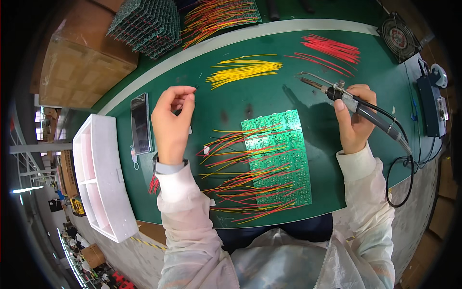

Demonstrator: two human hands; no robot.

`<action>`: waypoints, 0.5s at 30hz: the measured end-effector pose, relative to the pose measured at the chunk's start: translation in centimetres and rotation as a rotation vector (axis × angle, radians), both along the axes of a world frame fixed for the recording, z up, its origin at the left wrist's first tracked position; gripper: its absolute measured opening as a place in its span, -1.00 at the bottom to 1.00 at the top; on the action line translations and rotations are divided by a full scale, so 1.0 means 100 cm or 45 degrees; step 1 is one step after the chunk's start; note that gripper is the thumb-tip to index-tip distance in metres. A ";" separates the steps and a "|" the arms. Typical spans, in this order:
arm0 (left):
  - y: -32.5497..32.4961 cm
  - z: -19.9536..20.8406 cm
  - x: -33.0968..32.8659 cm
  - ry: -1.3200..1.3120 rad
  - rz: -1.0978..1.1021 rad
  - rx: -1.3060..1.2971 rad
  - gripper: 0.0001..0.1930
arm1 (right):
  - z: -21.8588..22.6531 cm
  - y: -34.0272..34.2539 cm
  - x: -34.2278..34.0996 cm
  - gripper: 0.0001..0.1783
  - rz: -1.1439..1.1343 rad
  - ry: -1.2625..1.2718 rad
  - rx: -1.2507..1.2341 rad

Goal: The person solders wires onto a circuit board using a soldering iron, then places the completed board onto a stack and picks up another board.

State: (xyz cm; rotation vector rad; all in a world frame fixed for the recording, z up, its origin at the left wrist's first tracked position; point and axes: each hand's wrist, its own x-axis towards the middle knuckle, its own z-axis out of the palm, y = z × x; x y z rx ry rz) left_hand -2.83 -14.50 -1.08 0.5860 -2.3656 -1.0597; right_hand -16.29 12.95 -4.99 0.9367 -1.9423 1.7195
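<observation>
Spread beneath the left hand (173, 120) and right hand (355, 131), a green table (260, 98). Well beyond the left hand, a stack of boards (147, 29) and, to its right, another board layer strewn with wires (211, 21); finished or waiting, cannot tell.

Between the hands and nearer the body, a circuit board panel (303, 178), touched by neither. Across it in rows, reaching out below the left hand, red, yellow and black wires (231, 188), too tangled for checking joints. Judging by those rows, seems well along on this panel, with wires from far edge to near edge. Toward the right hand, a wire-free strip; meant for wires or not, cannot tell.

Clamped in the right hand, with fingers wrapped round the handle, a soldering iron (373, 117), tip pointing leftward past the panel's far edge and apparently clear of it.

Apparently left to use: loose yellow wires (245, 74) just right of the left fingertips, and loose red wires (332, 48) farther out, ahead of the right hand.

At the left hand's nearly meeting thumb and forefinger, a tiny dark bit (197, 87); pinched or not, cannot tell.
</observation>
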 end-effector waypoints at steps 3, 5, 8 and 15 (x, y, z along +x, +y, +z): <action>0.028 0.020 -0.001 0.132 -0.008 0.059 -0.94 | -0.001 0.002 0.002 -0.71 0.008 0.010 0.004; 0.045 0.028 0.000 0.152 -0.003 0.114 -0.94 | -0.002 0.003 0.003 -0.71 0.012 0.006 0.005; 0.070 0.036 -0.003 0.111 -0.099 -0.138 -0.91 | -0.003 0.007 0.004 -0.71 0.031 -0.012 -0.011; 0.098 0.021 -0.009 0.084 -0.362 -0.258 -0.92 | 0.001 0.021 0.015 -0.72 0.140 -0.108 -0.070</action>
